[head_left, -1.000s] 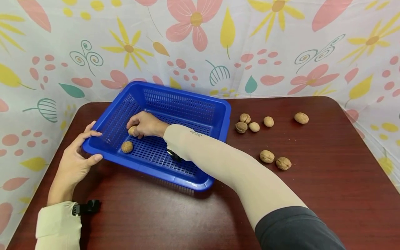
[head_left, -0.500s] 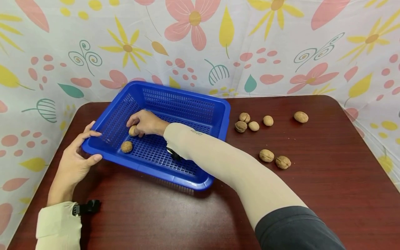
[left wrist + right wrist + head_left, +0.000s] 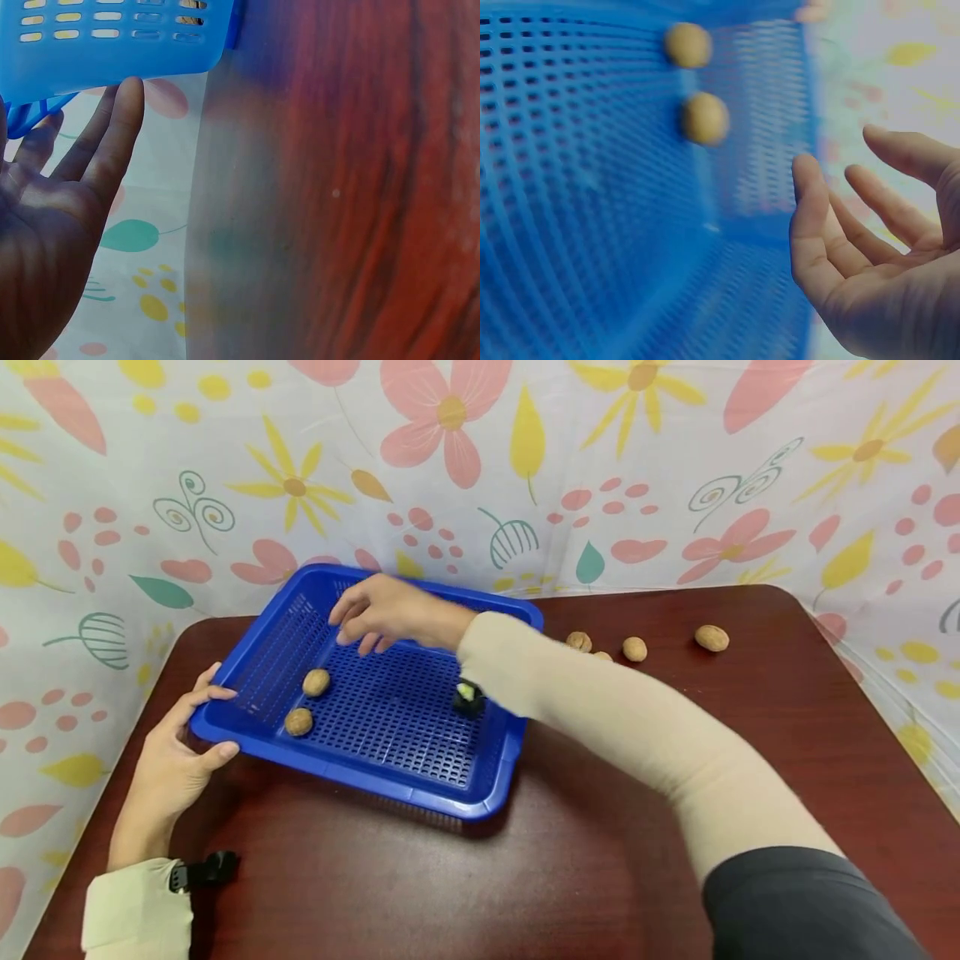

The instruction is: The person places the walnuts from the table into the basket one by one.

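Observation:
My left hand point(image 3: 174, 756) holds the near-left corner of a blue plastic basket point(image 3: 352, 770), thumb on the front rim and fingers at the left rim. Its fingers reach the basket's edge point(image 3: 112, 75) in the left wrist view. Inside, near the left wall, lie two walnuts, an upper one point(image 3: 316, 682) and a lower one point(image 3: 298, 722), a little apart. Over the basket's back part hovers my right hand point(image 3: 393, 610), its fingers loosely bent and holding nothing. The right wrist view shows both walnuts, blurred, beyond that hand point(image 3: 885, 255).
Right of the basket on the dark wooden table point(image 3: 600, 877) lie more nuts: a cracked-looking walnut point(image 3: 578, 641), a rounder nut point(image 3: 634, 649) and an oval walnut point(image 3: 712, 637). The right forearm hides part of this area. A flower-print cloth point(image 3: 480, 468) hangs behind.
My right hand has let go of the upper walnut and risen back and to the right. That walnut stays in the basket. The left hand keeps its place at the corner.

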Tool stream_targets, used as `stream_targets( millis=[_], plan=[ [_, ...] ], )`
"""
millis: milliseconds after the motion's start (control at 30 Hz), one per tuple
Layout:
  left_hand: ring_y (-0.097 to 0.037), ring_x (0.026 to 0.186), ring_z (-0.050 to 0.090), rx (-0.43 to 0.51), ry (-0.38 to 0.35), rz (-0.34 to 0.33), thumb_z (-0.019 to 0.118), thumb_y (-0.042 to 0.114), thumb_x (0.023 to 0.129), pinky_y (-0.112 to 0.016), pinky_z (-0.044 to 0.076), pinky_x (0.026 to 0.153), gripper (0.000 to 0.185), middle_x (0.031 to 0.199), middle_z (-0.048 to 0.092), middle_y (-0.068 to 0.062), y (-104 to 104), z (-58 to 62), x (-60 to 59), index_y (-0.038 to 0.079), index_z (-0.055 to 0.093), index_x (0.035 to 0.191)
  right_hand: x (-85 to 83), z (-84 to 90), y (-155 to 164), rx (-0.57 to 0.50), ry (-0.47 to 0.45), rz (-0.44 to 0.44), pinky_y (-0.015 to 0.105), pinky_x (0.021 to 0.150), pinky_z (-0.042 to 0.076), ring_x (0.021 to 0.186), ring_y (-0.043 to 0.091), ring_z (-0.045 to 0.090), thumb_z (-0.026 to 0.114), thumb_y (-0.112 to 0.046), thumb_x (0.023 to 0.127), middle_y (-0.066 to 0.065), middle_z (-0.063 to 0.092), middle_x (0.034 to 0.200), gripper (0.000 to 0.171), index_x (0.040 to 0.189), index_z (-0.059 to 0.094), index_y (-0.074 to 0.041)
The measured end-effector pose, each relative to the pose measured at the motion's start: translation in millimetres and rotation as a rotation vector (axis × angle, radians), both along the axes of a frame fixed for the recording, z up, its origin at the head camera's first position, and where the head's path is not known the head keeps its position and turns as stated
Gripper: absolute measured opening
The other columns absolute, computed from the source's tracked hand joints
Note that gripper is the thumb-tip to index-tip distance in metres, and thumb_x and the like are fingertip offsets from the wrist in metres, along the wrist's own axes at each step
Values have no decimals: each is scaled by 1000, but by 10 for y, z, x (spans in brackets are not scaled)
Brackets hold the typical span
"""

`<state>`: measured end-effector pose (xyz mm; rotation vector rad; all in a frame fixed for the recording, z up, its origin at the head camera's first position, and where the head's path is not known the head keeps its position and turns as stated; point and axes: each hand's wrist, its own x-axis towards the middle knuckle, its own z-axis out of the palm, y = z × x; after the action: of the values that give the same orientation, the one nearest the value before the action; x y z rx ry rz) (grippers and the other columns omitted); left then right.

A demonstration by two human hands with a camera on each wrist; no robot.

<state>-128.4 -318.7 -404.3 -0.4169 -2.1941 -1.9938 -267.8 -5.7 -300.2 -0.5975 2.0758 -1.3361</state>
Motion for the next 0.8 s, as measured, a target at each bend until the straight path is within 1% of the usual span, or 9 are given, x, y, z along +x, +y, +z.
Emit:
stream_targets(
  millis=[100, 167, 233, 333, 367, 500, 667, 800],
  plan=[
    [-15, 149, 39, -5, -3, 4, 78, -6, 89, -9, 49, 99, 49, 171, 33, -5, -5, 5, -1, -4, 60, 134, -16, 201, 355, -61, 21, -37, 40, 86, 61, 100, 32, 74, 71, -14, 100, 12, 72, 125, 33, 131, 68, -6],
    [-15, 149, 38, -12, -1, 5, 78, -6, 89, -9, 49, 99, 49, 171, 33, -6, -6, 8, -8, -4, 60, 135, -7, 317, 635, -80, 39, -75, 39, 86, 61, 98, 29, 74, 71, -15, 100, 11, 72, 126, 33, 132, 68, -8],
    [-15, 150, 37, -16, -3, 3, 78, -5, 89, -9, 48, 99, 50, 171, 32, -7, -2, 5, -16, -3, 60, 135, 6, 396, 943, -89, 55, -122, 39, 86, 61, 99, 29, 74, 70, -16, 100, 9, 70, 129, 35, 134, 67, -9],
    [-15, 150, 36, -19, -4, -5, 78, -4, 89, -9, 48, 100, 50, 172, 31, -9, 5, -10, -32, -4, 59, 135, 29, 432, 1440, -108, 71, -221, 35, 85, 61, 100, 26, 73, 68, -15, 101, 7, 69, 131, 35, 136, 65, -9],
    [-15, 150, 36, -18, -5, -7, 78, -4, 89, -9, 48, 100, 50, 171, 31, -8, 4, -16, -38, -4, 59, 135, 31, 420, 1608, -118, 79, -258, 33, 84, 61, 99, 24, 73, 67, -15, 101, 7, 68, 131, 35, 136, 65, -8],
    [-15, 151, 36, -14, 3, -12, 79, -4, 89, -9, 47, 101, 50, 171, 32, -8, -8, -38, -65, -4, 59, 135, 86, 326, 2248, -205, 60, -403, 29, 79, 60, 93, 19, 73, 67, -13, 102, 5, 69, 129, 31, 133, 67, -7],
    [-14, 152, 34, -22, 18, -15, 80, -3, 88, -9, 46, 102, 50, 170, 33, -7, -19, -38, -106, -4, 60, 134, 204, 102, 2978, -330, -10, -513, 28, 77, 60, 89, 19, 75, 67, -8, 102, -1, 74, 127, 29, 131, 69, -8],
    [-14, 151, 35, -35, 27, -9, 81, -3, 88, -9, 46, 102, 50, 171, 32, -10, -21, -26, -137, -4, 60, 133, 262, -122, 3474, -330, -36, -602, 26, 73, 60, 85, 17, 76, 64, -7, 103, -5, 77, 118, 24, 125, 73, -13]
  ],
)
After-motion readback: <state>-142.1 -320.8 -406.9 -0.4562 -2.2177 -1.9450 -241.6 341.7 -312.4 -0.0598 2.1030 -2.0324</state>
